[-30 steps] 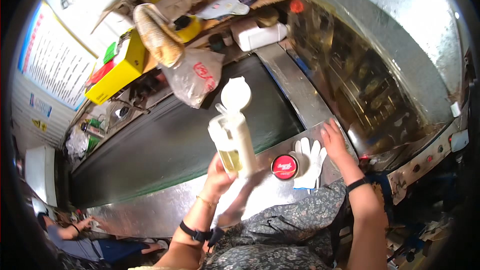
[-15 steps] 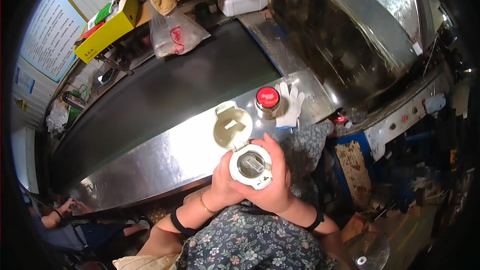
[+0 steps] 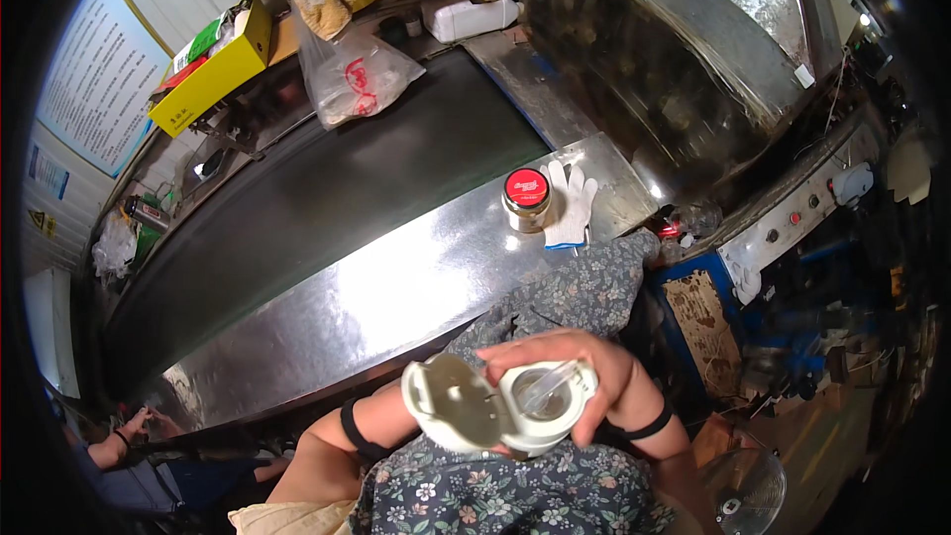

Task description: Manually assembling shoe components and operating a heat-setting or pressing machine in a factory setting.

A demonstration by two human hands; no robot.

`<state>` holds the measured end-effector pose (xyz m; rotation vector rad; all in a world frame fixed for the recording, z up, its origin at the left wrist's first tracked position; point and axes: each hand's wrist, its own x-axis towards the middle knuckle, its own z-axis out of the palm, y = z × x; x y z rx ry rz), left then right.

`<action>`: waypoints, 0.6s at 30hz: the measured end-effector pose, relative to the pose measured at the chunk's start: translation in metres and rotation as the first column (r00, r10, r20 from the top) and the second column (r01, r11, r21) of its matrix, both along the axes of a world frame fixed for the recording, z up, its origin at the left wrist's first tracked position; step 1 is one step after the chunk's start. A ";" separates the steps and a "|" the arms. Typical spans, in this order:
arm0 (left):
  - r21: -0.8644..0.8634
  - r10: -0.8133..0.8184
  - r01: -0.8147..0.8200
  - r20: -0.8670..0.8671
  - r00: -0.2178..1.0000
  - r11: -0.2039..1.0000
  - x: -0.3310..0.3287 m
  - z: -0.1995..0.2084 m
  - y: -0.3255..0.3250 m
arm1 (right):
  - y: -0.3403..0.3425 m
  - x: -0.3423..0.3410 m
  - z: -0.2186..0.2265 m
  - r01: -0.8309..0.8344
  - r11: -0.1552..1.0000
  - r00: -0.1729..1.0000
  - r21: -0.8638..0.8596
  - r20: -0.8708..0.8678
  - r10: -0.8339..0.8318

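I hold a white bottle (image 3: 540, 406) close to my chest, seen from above. Its hinged flip lid (image 3: 451, 406) hangs open to the left, and a straw-like tube shows in the round mouth. My right hand (image 3: 594, 367) wraps over the bottle's far rim and right side. My left hand (image 3: 394, 414) reaches in under the open lid and is mostly hidden by it; a black band sits on that wrist. Both hands are well back from the steel counter (image 3: 396, 287).
A glass jar with a red lid (image 3: 526, 198) stands on the counter beside a white work glove (image 3: 575, 203). Behind it runs a dark belt (image 3: 297, 198), with a plastic bag (image 3: 352, 74), yellow box (image 3: 213, 69) and white jug (image 3: 474, 15) beyond. Another person's hand (image 3: 129, 426) is at lower left.
The bottle came down from above the counter to my chest. My right hand left the counter by the glove and closed on the bottle. The view tilted downward.
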<state>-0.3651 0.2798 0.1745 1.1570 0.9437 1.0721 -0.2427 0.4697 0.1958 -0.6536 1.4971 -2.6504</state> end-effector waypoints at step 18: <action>0.020 -0.008 0.007 0.016 1.000 1.000 -0.017 0.000 0.032 | -0.017 -0.004 -0.008 0.398 0.902 0.916 -0.166 0.119 -0.382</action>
